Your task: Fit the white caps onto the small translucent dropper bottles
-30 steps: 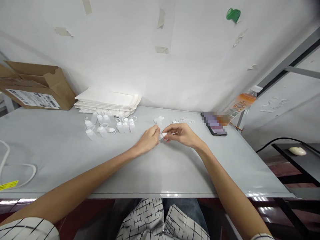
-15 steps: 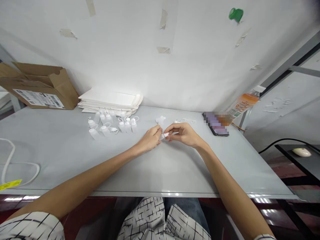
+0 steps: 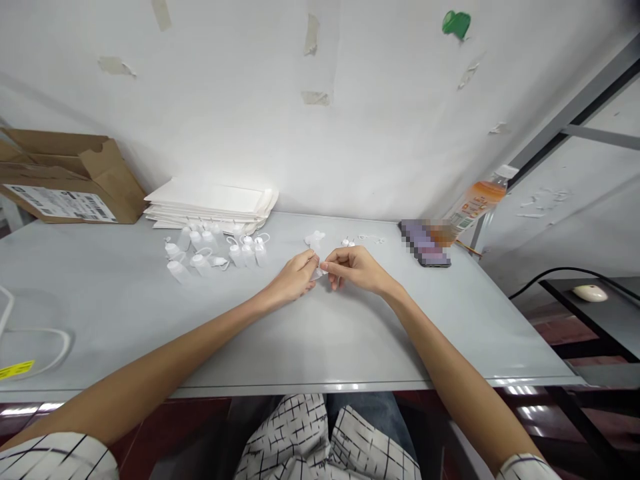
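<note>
My left hand (image 3: pixel 296 275) is closed around a small translucent squeeze bottle (image 3: pixel 317 273), mostly hidden by the fingers. From the other side my right hand (image 3: pixel 356 268) pinches the white cap at the bottle's mouth, and its fingertips hide most of that cap. Just beyond the hands lie clear plastic pieces (image 3: pixel 315 239) and a few small white caps with thin pins (image 3: pixel 348 243). Thin white loops (image 3: pixel 371 239) rest further right. To the left stand several capped squeeze bottles (image 3: pixel 248 253) with strap loops; another bottle (image 3: pixel 179 271) leans among a second cluster.
A stack of white envelopes (image 3: pixel 210 203) and an open cardboard box (image 3: pixel 65 180) sit along the wall at left. On the right are a phone (image 3: pixel 425 248) and a tilted orange drink bottle (image 3: pixel 475 207). A white cable (image 3: pixel 63 343) lies at the left front.
The white cap in my right fingers, plainly visible before, is now mostly covered at the bottle's mouth. My right fingers have curled closer to my left hand. The camera view has shifted slightly right.
</note>
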`<state>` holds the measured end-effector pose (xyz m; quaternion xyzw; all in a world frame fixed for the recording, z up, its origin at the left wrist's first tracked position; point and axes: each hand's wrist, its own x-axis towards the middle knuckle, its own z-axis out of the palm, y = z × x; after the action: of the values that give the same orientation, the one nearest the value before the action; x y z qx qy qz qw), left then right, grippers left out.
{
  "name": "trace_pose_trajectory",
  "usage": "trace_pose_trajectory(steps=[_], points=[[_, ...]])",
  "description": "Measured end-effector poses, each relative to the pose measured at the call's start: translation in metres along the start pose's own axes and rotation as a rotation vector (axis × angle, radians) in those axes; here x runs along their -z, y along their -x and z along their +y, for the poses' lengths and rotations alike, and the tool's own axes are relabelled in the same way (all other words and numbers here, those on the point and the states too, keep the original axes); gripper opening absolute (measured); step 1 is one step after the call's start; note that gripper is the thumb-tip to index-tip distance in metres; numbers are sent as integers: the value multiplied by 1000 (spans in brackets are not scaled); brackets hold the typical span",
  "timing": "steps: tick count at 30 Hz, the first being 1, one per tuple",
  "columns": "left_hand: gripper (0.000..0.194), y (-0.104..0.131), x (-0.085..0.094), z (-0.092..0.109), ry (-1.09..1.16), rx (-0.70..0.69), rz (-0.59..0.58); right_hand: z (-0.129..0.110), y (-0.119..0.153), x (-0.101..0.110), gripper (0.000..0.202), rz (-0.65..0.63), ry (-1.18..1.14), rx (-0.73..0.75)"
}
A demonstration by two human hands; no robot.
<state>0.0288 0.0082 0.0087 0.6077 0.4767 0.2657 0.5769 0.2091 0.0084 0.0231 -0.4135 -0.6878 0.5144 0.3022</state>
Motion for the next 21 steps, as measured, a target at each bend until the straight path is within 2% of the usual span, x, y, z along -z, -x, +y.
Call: trace_pose_trajectory(steps=[8, 14, 21], points=[[23, 1, 0, 0, -1, -14, -15, 4, -2, -6, 56, 3, 133, -11], [24, 0, 0, -2, -1, -3, -13, -2, -1, -5, 38, 62, 44, 16], [26, 2, 0, 0, -3, -14, -6, -5, 2, 4, 35, -72, -67, -11]])
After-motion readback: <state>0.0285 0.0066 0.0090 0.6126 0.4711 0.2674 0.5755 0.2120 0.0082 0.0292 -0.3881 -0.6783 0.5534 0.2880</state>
